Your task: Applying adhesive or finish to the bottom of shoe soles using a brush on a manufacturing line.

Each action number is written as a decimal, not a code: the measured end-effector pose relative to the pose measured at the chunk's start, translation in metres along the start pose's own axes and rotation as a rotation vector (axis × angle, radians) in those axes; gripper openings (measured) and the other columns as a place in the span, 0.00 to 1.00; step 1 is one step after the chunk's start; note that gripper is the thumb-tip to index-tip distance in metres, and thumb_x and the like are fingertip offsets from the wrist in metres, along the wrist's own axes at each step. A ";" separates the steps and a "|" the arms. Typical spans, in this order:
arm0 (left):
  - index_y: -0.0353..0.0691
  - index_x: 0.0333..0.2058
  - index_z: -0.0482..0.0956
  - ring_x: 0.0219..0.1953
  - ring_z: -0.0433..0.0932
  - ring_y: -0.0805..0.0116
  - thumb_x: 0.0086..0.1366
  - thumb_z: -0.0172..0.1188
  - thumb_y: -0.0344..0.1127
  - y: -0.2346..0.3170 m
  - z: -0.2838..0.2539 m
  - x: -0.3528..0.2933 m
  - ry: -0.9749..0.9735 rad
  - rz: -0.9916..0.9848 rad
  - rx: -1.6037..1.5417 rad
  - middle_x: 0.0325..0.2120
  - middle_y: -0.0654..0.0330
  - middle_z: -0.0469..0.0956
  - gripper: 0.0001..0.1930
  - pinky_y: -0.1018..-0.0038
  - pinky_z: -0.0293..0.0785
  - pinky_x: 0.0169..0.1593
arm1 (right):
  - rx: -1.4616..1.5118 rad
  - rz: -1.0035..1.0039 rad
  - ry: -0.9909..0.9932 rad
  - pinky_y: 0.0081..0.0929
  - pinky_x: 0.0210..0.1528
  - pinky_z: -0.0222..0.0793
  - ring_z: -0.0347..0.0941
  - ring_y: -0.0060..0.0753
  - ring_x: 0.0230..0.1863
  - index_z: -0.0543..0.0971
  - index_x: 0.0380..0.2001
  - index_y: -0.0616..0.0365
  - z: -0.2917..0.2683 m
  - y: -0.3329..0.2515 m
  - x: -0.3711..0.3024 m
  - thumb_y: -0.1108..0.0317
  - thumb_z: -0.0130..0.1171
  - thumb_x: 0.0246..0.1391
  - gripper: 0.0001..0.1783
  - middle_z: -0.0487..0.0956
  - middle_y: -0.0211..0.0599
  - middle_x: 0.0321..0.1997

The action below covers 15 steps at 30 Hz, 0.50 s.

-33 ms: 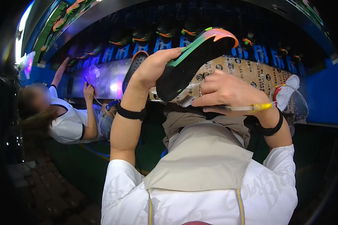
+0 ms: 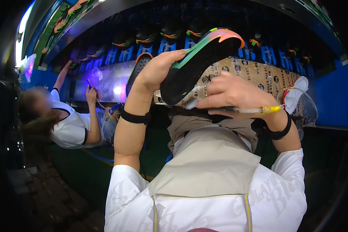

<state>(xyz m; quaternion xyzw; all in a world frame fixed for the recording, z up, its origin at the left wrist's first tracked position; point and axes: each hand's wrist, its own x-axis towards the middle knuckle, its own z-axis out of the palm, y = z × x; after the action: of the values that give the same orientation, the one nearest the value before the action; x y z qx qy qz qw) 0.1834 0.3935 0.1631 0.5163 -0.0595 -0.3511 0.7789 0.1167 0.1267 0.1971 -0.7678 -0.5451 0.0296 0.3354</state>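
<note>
A shoe sole (image 2: 193, 65), black inside with a rim running from green to orange, is tilted up in front of me. My left hand (image 2: 158, 69) grips it by its left edge, thumb on the green side; its other fingers are hidden behind the sole. Closed around a brush (image 2: 191, 103) is my right hand (image 2: 236, 92). The blurred bristles are close to the sole's lower black end; whether they touch it I cannot tell. A clear tube with a yellow fitting (image 2: 270, 110) runs back from the brush beneath my right hand.
Printed brown cardboard (image 2: 266, 79) covers the bench ahead. A white and red shoe (image 2: 295, 94) stands at right, a dark perforated sole (image 2: 140, 69) at left. Behind is a row of blue holders (image 2: 167, 45) with dark shoes. A co-worker (image 2: 71, 120) sits at left near purple light.
The brush tip has shifted very slightly and is more blurred. My right hand's fingers have moved a little; the left hand and sole have hardly moved.
</note>
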 end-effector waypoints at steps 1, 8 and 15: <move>0.29 0.59 0.79 0.46 0.85 0.71 0.79 0.48 0.39 -0.002 -0.002 0.000 0.010 -0.034 -0.030 0.49 0.55 0.85 0.21 0.75 0.82 0.50 | -0.050 0.050 0.076 0.37 0.44 0.65 0.74 0.37 0.38 0.86 0.50 0.51 0.001 0.000 -0.001 0.69 0.72 0.53 0.19 0.76 0.31 0.31; 0.29 0.63 0.74 0.48 0.85 0.69 0.79 0.46 0.37 -0.013 -0.006 -0.003 -0.053 0.020 -0.134 0.51 0.54 0.84 0.22 0.74 0.82 0.52 | 0.092 0.002 0.008 0.37 0.46 0.67 0.75 0.37 0.40 0.85 0.51 0.52 0.010 -0.004 -0.001 0.69 0.73 0.53 0.20 0.79 0.32 0.35; 0.27 0.63 0.73 0.54 0.84 0.59 0.79 0.41 0.37 -0.021 -0.004 0.001 -0.116 0.077 -0.161 0.54 0.46 0.82 0.23 0.64 0.82 0.59 | -0.071 0.076 0.082 0.36 0.48 0.67 0.76 0.38 0.43 0.84 0.52 0.53 0.038 -0.006 0.003 0.69 0.71 0.54 0.21 0.80 0.33 0.38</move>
<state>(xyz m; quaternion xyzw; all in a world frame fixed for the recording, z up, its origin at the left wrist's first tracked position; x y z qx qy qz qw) 0.1761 0.3916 0.1434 0.4283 -0.0959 -0.3540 0.8258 0.0975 0.1483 0.1716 -0.8000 -0.5020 -0.0086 0.3284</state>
